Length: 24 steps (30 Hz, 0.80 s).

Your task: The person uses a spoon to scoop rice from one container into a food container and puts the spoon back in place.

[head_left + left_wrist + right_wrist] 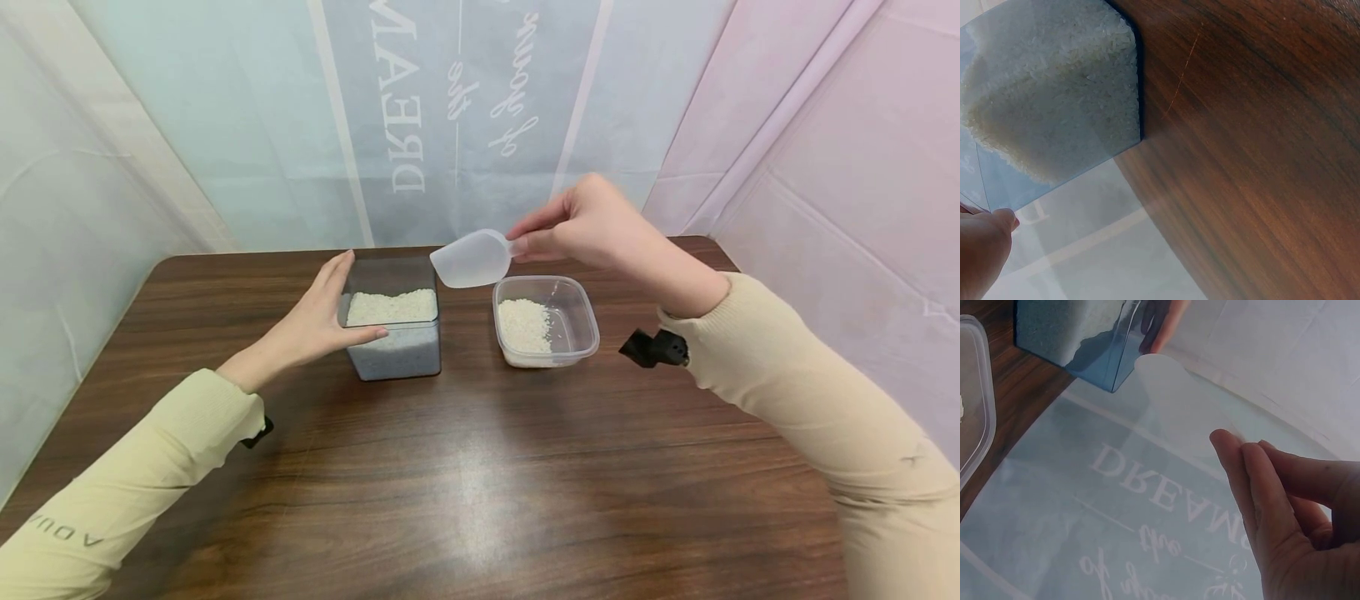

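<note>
A tall, see-through bluish container (401, 360) stands on the table with white rice (392, 307) inside. My left hand (315, 315) grips it from the left, thumb along the front face and fingers reaching to the far corner. In the right hand (588, 225), thumb and fingers pinch the short handle of a translucent white scoop (472, 260). The scoop is held in the air, its tip near the container's right rim; no rice shows in it. Below and right of the scoop sits a clear plastic tub (583, 333), with rice (524, 325) heaped on its left side.
The dark wooden table (465, 483) stretches out in front of both containers. Behind its far edge hangs a pale blue-grey cloth (262, 125) with white lettering. Whitish cloth walls (847, 192) stand at both sides.
</note>
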Each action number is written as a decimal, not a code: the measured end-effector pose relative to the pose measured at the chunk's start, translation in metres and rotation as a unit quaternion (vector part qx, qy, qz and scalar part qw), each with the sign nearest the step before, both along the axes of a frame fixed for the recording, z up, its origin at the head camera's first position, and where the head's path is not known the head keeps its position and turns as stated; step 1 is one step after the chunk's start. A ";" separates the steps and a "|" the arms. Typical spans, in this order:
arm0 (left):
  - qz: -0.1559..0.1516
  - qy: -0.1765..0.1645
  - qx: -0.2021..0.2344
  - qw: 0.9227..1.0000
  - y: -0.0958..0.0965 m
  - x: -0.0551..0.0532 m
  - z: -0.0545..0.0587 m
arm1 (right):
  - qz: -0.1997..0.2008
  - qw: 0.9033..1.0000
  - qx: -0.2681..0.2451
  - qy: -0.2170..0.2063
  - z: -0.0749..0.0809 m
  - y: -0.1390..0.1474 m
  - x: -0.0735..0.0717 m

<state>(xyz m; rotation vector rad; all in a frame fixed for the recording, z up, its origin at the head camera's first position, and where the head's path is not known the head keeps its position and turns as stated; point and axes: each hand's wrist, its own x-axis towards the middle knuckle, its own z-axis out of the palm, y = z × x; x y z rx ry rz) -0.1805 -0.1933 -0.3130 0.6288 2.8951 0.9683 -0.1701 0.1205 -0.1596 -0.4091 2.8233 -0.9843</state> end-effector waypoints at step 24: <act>0.000 0.009 0.007 1.000 0.002 0.000 0.002 | 0.005 0.990 -0.088 -0.112 -0.016 -0.047 -0.017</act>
